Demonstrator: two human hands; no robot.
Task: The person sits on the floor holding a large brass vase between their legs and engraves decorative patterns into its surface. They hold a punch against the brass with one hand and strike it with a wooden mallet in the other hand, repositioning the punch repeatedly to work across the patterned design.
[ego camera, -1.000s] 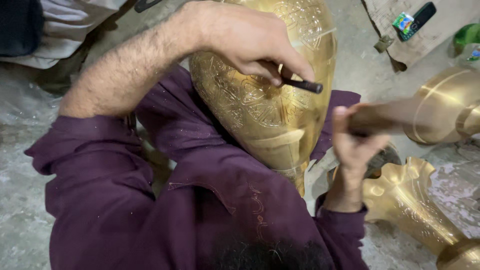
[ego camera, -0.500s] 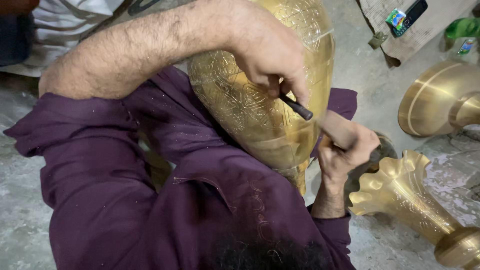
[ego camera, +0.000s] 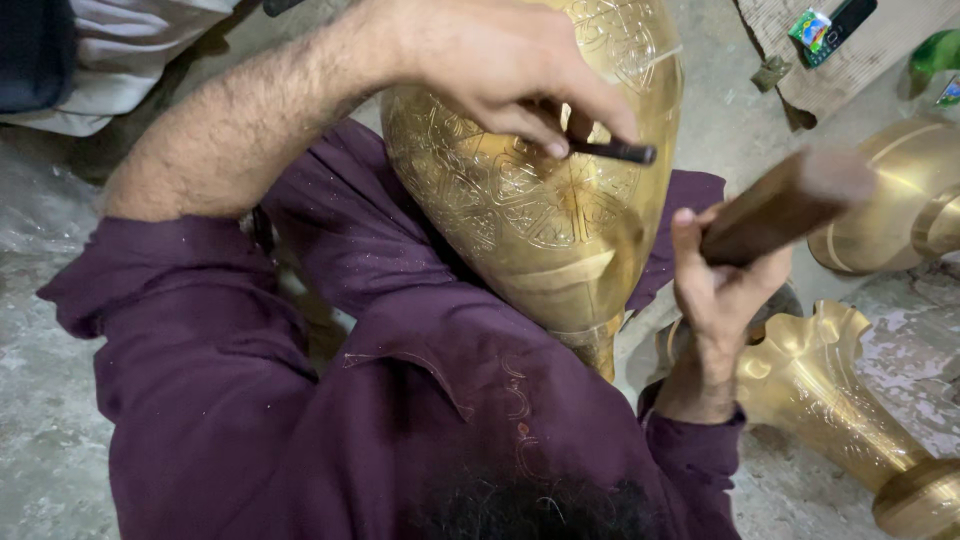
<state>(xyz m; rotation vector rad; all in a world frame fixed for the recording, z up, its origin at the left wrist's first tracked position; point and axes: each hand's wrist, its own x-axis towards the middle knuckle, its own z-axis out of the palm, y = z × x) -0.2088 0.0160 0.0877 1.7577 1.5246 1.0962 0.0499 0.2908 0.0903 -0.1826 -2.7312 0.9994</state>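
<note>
A second brass vase (ego camera: 830, 400) with a scalloped mouth is lying on its side on the dusty floor (ego camera: 40, 440) at the lower right, and part of a third brass vessel (ego camera: 910, 200) is showing at the right edge. A brown cardboard sheet (ego camera: 800, 50) near the top right corner is carrying a dark phone (ego camera: 845, 22) and a small green packet (ego camera: 812, 28). The person's purple sleeve (ego camera: 330, 390) and shoulder are filling the lower middle of the view and hiding the base of the large engraved brass vase (ego camera: 530, 200), which is resting against the body. That makes 3 brass pieces, 1 chisel and 1 wooden mallet.

The left hand (ego camera: 500, 70) is lying over the upper belly of the large vase, pinching a thin dark chisel (ego camera: 615, 150) whose tip is meeting the engraved surface. The right hand (ego camera: 725, 300) is clenching the handle of a wooden mallet (ego camera: 790, 200), raised just to the right of the chisel's free end and not touching it. The vase is sitting directly under the left hand and just left of the right hand.
</note>
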